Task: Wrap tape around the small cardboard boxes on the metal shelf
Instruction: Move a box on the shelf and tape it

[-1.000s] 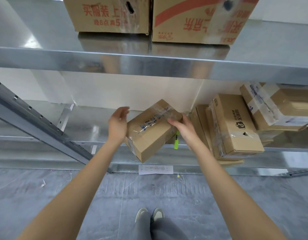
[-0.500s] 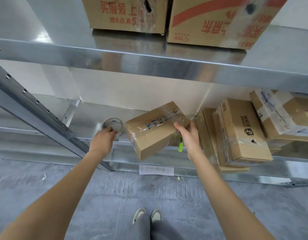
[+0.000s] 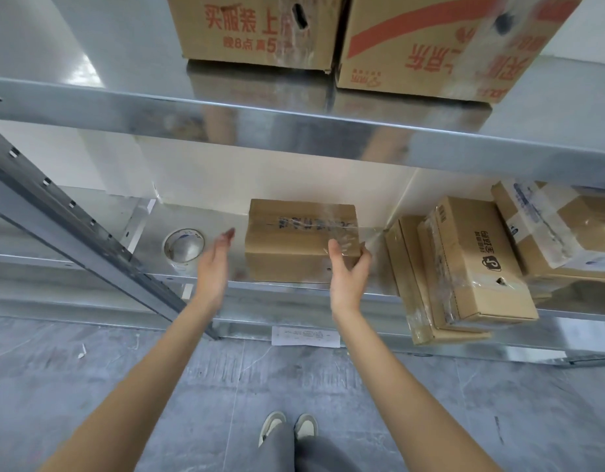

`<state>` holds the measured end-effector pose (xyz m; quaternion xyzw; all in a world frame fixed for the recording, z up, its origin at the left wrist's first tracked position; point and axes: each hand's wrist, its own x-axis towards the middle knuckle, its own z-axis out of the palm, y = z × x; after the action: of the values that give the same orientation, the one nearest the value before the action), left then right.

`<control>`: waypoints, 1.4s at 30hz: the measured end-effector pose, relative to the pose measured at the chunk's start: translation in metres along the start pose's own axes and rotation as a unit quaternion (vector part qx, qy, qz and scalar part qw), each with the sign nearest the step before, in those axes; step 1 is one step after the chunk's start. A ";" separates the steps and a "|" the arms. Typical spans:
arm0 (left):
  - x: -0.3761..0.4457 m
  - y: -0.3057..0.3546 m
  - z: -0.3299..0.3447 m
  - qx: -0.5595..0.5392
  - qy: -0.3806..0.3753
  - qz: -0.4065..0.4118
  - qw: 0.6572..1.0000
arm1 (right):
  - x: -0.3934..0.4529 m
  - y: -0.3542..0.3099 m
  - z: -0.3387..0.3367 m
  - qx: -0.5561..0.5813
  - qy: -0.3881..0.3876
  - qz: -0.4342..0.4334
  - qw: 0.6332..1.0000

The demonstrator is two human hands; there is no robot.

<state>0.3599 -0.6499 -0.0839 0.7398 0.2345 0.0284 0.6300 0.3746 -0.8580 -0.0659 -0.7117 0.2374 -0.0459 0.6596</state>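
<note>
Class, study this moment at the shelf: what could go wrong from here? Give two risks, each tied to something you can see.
1. The right hand grips the box at one corner only, and the box sits near the shelf edge; a careless pull could tip it off.
2. The stack to the right leans, overhanging the edge; a bump might bring it down.
</note>
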 end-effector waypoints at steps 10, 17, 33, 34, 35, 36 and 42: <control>-0.011 0.029 0.001 -0.108 -0.028 -0.026 0.993 | 0.014 -0.017 -0.040 -0.065 -0.200 -0.038 0.977; -0.007 0.017 -0.002 -0.020 -0.067 -0.017 0.997 | 0.024 -0.014 -0.024 -0.086 -0.188 0.037 0.978; 0.037 -0.031 -0.058 0.532 -0.011 -0.021 0.846 | 0.030 -0.002 -0.015 -0.087 -0.138 0.122 0.979; 0.037 -0.035 -0.062 0.575 -0.021 -0.019 0.817 | 0.029 -0.002 -0.013 -0.089 -0.136 0.121 0.979; 0.039 -0.038 -0.064 0.611 -0.022 -0.002 0.791 | 0.028 -0.001 -0.012 -0.091 -0.134 0.119 0.980; 0.040 -0.039 -0.066 0.635 -0.016 0.019 0.772 | 0.027 0.000 -0.011 -0.092 -0.132 0.120 0.980; 0.037 -0.026 -0.075 0.589 0.052 0.066 0.804 | 0.020 -0.006 -0.021 -0.131 -0.105 0.061 0.984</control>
<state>0.3597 -0.5643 -0.1026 0.9796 0.1894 -0.0354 0.0562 0.3862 -0.8853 -0.0621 -0.7772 0.2138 0.1006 0.5832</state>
